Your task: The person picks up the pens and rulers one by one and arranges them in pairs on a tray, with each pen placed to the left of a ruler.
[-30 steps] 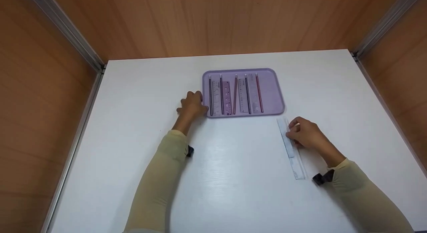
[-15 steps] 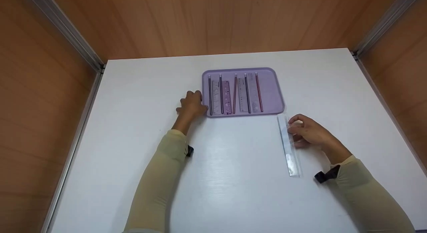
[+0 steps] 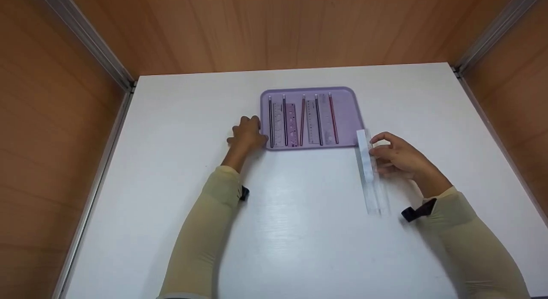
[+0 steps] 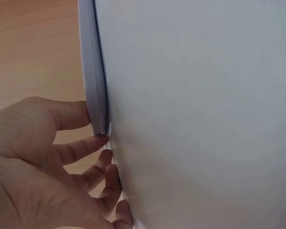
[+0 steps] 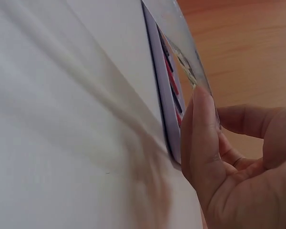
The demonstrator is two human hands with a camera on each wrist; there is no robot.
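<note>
On white table [image 3: 299, 213]: R hand [image 3: 400, 158] fingers pinch clear ruler [image 3: 368, 170]; L wrist view: L hand [image 3: 247, 136] fingers touch tray [image 3: 349, 115] edge.

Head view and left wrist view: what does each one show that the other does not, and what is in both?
Only the head view shows the right hand pinching a clear ruler by the tray's near right corner, and the pencils and rulers lying in rows inside the tray. Only the left wrist view shows the fingertips pressed against the tray's thin edge from close up. Both show the left hand at the tray's left side and the white table.
</note>
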